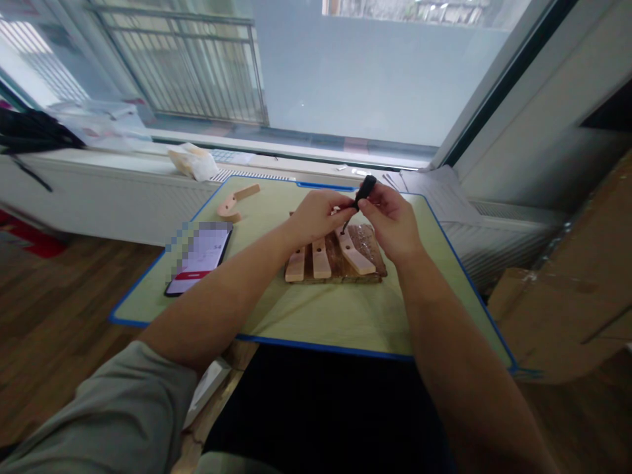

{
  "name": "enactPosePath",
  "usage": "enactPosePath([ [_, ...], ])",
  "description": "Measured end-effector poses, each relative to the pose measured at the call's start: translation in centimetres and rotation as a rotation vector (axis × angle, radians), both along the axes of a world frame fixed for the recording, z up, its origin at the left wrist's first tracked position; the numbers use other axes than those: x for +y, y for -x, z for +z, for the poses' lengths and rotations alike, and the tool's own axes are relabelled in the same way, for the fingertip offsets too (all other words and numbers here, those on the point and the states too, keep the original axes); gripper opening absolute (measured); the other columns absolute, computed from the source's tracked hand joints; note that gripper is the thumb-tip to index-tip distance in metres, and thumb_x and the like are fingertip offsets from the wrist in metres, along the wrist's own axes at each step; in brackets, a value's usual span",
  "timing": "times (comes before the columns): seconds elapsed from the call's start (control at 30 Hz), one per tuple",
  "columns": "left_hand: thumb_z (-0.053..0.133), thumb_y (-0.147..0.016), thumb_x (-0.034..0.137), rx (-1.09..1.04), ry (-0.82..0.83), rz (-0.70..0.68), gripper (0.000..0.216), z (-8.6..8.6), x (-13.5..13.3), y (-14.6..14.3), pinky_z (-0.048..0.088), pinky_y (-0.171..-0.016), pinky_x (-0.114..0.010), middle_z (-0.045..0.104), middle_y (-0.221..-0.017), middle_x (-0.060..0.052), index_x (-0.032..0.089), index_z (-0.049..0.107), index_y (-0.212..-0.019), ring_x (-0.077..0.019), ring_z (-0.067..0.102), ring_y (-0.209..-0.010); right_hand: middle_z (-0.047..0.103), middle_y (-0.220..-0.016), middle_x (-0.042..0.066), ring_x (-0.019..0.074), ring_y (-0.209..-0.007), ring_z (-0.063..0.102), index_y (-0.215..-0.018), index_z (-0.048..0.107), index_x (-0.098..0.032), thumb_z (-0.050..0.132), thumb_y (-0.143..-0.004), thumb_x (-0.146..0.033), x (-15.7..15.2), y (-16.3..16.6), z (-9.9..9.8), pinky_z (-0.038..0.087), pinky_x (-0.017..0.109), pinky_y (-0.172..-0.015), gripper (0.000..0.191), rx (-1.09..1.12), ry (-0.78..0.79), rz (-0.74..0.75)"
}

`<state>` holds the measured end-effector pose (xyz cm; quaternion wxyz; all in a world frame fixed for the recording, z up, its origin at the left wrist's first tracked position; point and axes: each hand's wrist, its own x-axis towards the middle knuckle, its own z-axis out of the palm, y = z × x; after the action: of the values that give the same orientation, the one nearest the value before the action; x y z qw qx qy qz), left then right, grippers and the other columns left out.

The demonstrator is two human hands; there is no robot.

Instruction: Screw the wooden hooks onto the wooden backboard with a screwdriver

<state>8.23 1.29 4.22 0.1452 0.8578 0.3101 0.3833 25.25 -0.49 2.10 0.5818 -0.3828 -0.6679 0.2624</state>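
My right hand point(395, 220) is closed round the black handle of a screwdriver-like tool point(366, 189). The tool leans, and its thin dark shaft points down to a hole in a pale curved wooden piece point(358, 255); whether the tip is inside the hole I cannot tell. Near the handle's lower end, the fingers of my left hand point(323, 209) are pinched together on the same tool. Two more pale wooden pieces with holes, a middle one point(320, 260) and a left one point(295, 264), lie alongside on a brown block point(371, 242) with a shiny wrapping. My left hand partly hides their far ends.
Beneath everything is a light folding table point(316, 316) edged in blue. A phone point(202, 257) and a hook-shaped wooden piece point(230, 205) lie at its left. Behind stand a radiator and a sill with a crumpled bag point(193, 161); cardboard point(567, 283) stands at right.
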Motion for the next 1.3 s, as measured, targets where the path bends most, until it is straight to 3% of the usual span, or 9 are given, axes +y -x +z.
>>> enactPosePath([
  [0.2,0.064,-0.080,0.038,-0.110,0.019,0.091,0.022,-0.6,-0.1,-0.3,0.044,-0.063,-0.026,0.071,-0.074,-0.001,0.018,0.073,-0.079,-0.0123,0.060,-0.067,0.070,-0.097,0.002,0.0189,-0.092,0.065,-0.103,0.066,-0.026,0.067,-0.077,-0.045,-0.1,0.6,0.0,0.052,0.039,-0.089,0.032,0.049,0.022,0.046],
  [0.53,0.056,-0.083,0.028,0.035,0.021,-0.038,0.019,0.3,0.2,0.3,0.045,-0.066,-0.027,0.071,-0.072,0.001,0.019,0.072,-0.080,-0.0143,0.062,-0.070,0.071,-0.105,0.002,0.0212,-0.099,0.063,-0.100,0.070,-0.028,0.065,-0.078,-0.048,-0.6,0.1,0.7,0.052,0.041,-0.089,0.030,-0.029,0.008,-0.015],
  [0.7,0.061,-0.081,0.032,-0.061,0.091,0.031,0.019,0.3,-0.3,0.0,0.048,-0.070,-0.029,0.073,-0.081,-0.002,0.018,0.072,-0.086,-0.0155,0.063,-0.074,0.069,-0.091,0.000,0.0163,-0.084,0.063,-0.094,0.067,-0.026,0.069,-0.074,-0.049,0.0,0.3,0.3,0.053,0.035,-0.082,0.030,0.017,0.032,-0.014],
  [0.83,0.068,-0.075,0.035,-0.135,0.101,0.099,0.020,-0.2,-0.3,-0.3,0.049,-0.071,-0.029,0.072,-0.078,-0.003,0.016,0.070,-0.079,-0.0139,0.062,-0.072,0.065,-0.084,-0.002,0.0139,-0.078,0.061,-0.092,0.064,-0.025,0.071,-0.072,-0.048,0.1,0.4,0.1,0.053,0.031,-0.075,0.031,0.060,0.048,-0.004],
  [0.97,0.066,-0.077,0.031,-0.119,0.062,0.082,0.015,-0.5,0.0,-0.4,0.048,-0.068,-0.028,0.071,-0.077,-0.002,0.016,0.068,-0.079,-0.0128,0.061,-0.070,0.067,-0.087,-0.001,0.0154,-0.083,0.061,-0.095,0.066,-0.025,0.070,-0.074,-0.044,-0.4,0.5,0.4,0.052,0.033,-0.078,0.029,-0.005,0.080,-0.003],
  [1.13,0.061,-0.079,0.025,-0.084,0.038,0.044,0.012,-0.6,0.1,-0.4,0.046,-0.067,-0.028,0.071,-0.079,-0.002,0.017,0.070,-0.083,-0.0136,0.061,-0.073,0.069,-0.104,0.000,0.0188,-0.096,0.062,-0.104,0.068,-0.028,0.061,-0.081,-0.037,-0.5,0.2,0.7,0.051,0.039,-0.087,0.026,-0.018,0.047,-0.016],
  [1.3,0.064,-0.077,0.029,-0.083,0.009,0.088,0.015,-0.5,-0.3,-0.6,0.047,-0.075,-0.030,0.071,-0.083,-0.002,0.017,0.069,-0.084,-0.0148,0.062,-0.078,0.070,-0.096,0.000,0.0178,-0.090,0.064,-0.099,0.067,-0.026,0.063,-0.080,-0.036,0.0,0.0,0.2,0.052,0.040,-0.086,0.022,0.032,0.002,0.009],
])
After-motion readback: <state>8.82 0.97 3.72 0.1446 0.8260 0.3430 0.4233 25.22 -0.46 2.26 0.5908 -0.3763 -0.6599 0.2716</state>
